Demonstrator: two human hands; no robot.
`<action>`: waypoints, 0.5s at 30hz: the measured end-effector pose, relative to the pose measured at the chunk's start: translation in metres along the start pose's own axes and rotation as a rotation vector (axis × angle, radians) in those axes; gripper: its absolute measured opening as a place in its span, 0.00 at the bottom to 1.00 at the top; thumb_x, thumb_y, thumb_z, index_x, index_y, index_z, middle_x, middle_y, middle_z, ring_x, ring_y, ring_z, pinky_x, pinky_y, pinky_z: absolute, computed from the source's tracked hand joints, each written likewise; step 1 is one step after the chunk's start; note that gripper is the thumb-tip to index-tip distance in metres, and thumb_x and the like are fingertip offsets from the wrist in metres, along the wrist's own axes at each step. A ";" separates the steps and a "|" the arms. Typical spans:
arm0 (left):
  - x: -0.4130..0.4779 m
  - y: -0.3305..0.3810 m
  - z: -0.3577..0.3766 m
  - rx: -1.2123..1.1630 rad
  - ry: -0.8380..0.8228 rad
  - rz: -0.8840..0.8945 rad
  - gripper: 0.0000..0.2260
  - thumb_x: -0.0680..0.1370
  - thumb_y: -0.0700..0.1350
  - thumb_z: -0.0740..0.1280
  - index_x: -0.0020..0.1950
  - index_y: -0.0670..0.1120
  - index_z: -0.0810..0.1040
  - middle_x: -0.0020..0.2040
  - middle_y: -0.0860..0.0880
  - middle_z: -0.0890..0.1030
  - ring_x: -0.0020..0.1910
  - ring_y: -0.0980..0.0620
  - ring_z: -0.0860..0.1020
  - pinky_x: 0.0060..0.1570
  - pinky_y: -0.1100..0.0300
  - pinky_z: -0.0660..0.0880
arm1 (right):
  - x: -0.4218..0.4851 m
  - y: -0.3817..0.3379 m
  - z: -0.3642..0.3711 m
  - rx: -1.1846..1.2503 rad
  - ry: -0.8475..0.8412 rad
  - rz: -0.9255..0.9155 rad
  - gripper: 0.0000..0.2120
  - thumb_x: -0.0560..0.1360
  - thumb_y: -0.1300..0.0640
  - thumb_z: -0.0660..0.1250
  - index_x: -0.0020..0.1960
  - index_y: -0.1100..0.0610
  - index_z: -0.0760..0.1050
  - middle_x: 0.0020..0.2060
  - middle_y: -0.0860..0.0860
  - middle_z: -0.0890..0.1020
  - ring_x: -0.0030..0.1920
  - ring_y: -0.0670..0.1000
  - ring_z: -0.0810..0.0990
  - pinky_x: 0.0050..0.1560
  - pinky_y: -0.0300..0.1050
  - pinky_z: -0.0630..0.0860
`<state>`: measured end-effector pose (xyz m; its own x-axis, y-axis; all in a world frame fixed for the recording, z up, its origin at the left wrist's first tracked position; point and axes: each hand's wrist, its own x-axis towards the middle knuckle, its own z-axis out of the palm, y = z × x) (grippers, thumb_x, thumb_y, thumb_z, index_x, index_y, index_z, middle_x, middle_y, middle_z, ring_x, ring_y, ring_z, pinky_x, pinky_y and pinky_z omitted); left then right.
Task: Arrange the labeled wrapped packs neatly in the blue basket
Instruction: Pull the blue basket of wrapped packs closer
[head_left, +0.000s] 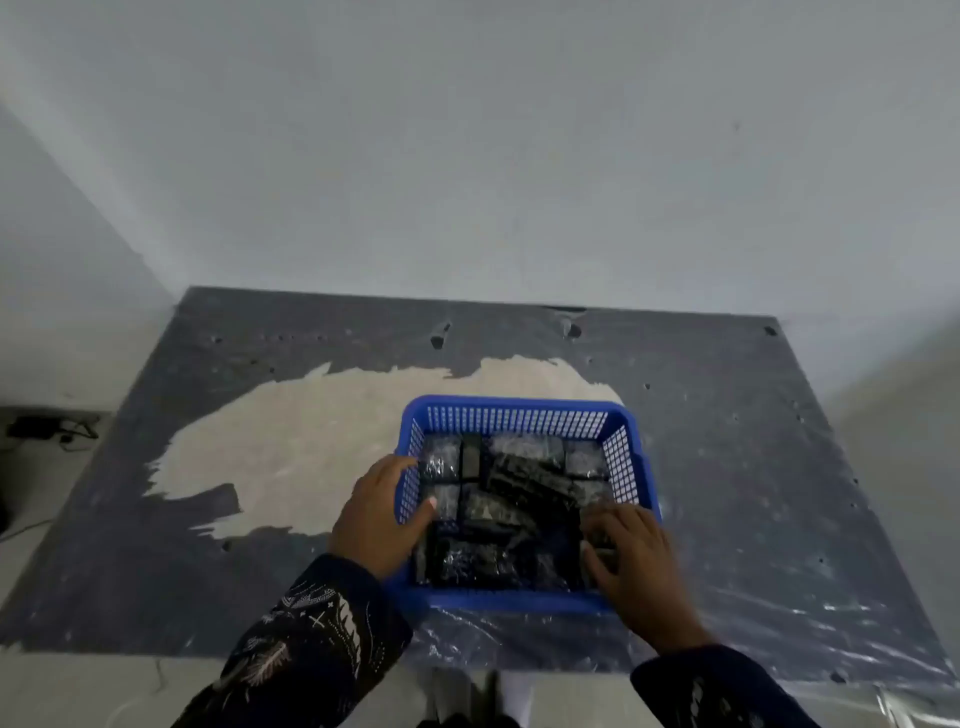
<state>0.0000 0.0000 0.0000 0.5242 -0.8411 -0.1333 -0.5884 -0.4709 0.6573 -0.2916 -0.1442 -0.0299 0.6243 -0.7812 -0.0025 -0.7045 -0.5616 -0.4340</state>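
A blue plastic basket (519, 413) sits on the table in front of me. Several dark packs wrapped in clear film (524, 483) lie inside it, mostly in rows, and one long pack lies slanted on top of the others. My left hand (376, 512) holds the basket's left wall, thumb inside and fingers over the rim. My right hand (631, 564) reaches into the front right corner, its fingers closed around a wrapped pack (597, 540) there. My hands hide part of the packs.
The table top (727, 441) is dark grey, with a large worn pale patch (311, 441) left of the basket. Crinkled clear plastic (779, 623) covers the front right. A white wall stands behind. Cables and a dark device (36, 428) lie on the floor at left.
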 end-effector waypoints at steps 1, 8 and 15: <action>-0.001 -0.004 0.008 0.021 0.019 -0.005 0.26 0.77 0.54 0.66 0.73 0.50 0.65 0.74 0.52 0.63 0.72 0.50 0.64 0.69 0.56 0.63 | -0.001 0.003 0.003 -0.019 -0.001 -0.032 0.11 0.75 0.43 0.64 0.54 0.46 0.78 0.57 0.43 0.77 0.60 0.51 0.74 0.59 0.49 0.72; -0.002 -0.012 0.043 0.017 0.170 -0.012 0.33 0.80 0.48 0.61 0.79 0.48 0.45 0.80 0.50 0.47 0.78 0.52 0.51 0.73 0.58 0.54 | 0.014 0.003 0.005 -0.087 0.238 0.004 0.10 0.74 0.53 0.70 0.55 0.51 0.81 0.64 0.51 0.76 0.68 0.58 0.72 0.68 0.56 0.65; 0.000 -0.024 0.052 -0.008 0.234 0.001 0.30 0.81 0.41 0.58 0.79 0.50 0.47 0.77 0.49 0.59 0.60 0.42 0.75 0.52 0.52 0.74 | 0.022 0.023 0.018 0.097 0.247 0.130 0.35 0.77 0.60 0.70 0.79 0.54 0.58 0.80 0.50 0.57 0.76 0.56 0.64 0.69 0.54 0.69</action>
<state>-0.0177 -0.0027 -0.0550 0.6525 -0.7566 0.0425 -0.5848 -0.4670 0.6632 -0.2877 -0.1693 -0.0557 0.4214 -0.8944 0.1503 -0.7305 -0.4329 -0.5282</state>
